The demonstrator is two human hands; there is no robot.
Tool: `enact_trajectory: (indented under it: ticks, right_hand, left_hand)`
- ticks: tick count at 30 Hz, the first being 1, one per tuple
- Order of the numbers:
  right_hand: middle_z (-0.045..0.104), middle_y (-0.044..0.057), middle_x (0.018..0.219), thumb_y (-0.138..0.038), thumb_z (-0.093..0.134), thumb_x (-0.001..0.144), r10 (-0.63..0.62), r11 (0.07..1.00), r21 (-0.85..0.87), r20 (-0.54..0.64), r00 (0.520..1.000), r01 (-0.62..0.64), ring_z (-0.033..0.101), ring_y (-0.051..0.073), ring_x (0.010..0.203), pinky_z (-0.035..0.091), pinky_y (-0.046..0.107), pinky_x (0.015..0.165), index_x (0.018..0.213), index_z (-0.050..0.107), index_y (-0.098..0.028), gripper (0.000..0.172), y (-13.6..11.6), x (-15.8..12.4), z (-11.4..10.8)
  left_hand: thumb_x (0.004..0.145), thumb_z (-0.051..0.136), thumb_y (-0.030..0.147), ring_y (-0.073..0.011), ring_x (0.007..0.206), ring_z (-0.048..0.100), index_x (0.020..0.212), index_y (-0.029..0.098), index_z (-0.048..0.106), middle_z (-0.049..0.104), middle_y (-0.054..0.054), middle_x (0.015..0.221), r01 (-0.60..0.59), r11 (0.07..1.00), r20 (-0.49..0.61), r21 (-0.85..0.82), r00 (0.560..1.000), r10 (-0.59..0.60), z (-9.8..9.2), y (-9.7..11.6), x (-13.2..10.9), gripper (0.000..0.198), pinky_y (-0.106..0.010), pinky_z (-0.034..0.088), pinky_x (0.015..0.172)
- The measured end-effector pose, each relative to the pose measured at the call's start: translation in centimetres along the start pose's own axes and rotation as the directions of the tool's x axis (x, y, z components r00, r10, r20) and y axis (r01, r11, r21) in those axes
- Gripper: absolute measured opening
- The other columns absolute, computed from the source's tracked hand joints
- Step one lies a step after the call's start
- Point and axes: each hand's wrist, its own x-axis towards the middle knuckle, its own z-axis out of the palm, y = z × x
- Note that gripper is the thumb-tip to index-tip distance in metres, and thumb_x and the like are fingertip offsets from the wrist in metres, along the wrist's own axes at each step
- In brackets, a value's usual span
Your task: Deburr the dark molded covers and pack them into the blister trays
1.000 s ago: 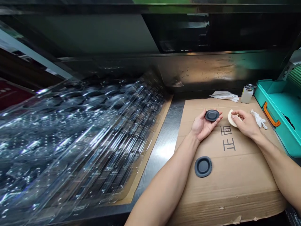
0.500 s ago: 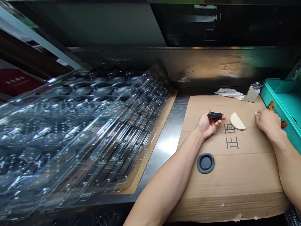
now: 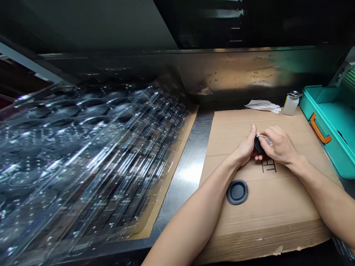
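Observation:
My left hand (image 3: 245,149) is closed around the edge of a small black rounded part (image 3: 258,145), thumb up, above the cardboard. My right hand (image 3: 281,145) pinches a small white cloth (image 3: 266,139) and presses it against the face of that part. The two hands meet there, so much of the part is covered. Closer to me, a dark grey dish-shaped part (image 3: 237,192) with a raised rim lies flat on the cardboard (image 3: 283,207). The cream half-round piece is hidden from view, probably by my right hand.
Stacked clear plastic trays (image 3: 91,159) fill the left side. At the back of the cardboard lie white gloves (image 3: 263,106) beside a small bottle (image 3: 291,104) with a metal top. A teal bin (image 3: 332,129) with an orange handle (image 3: 318,129) stands on the right.
My right hand has moved left from beside the bin, bringing the white cloth onto the black part. My left hand has turned the part more upright. The view has shifted slightly right.

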Motion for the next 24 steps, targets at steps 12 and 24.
enact_trajectory:
  ticks: [12, 24]
  right_hand:
    - [0.066, 0.008, 0.088, -0.031, 0.049, 0.098, -0.030, 0.997, -0.067, 0.034, 0.999, 0.032, 0.057, 0.024, 0.084, 0.045, 0.037, 0.079, 0.092, 0.064, -0.021, 0.019, 0.8, 0.1, -0.3]
    - [0.067, 0.008, 0.087, -0.030, 0.052, 0.098, -0.064, 0.996, -0.056, 0.001, 0.998, 0.064, 0.057, 0.023, 0.082, 0.043, 0.036, 0.077, 0.090, 0.062, -0.020, 0.016, 1.2, 0.2, -0.1]
  left_hand:
    - [0.101, 0.022, 0.072, -0.0123, 0.035, 0.052, 0.067, 0.014, 0.070, 0.063, -0.011, 0.051, 0.061, 0.998, 0.016, 0.012, 0.998, -0.061, 0.4, 0.6, -0.3, 0.082, -0.022, 0.032, 0.035]
    - [0.100, 0.015, 0.074, -0.0100, 0.033, 0.050, 0.064, 0.013, 0.061, 0.062, -0.008, 0.052, 0.110, 0.992, 0.034, 0.059, 0.993, -0.112, 0.6, 1.1, -0.2, 0.085, -0.019, 0.030, 0.032]
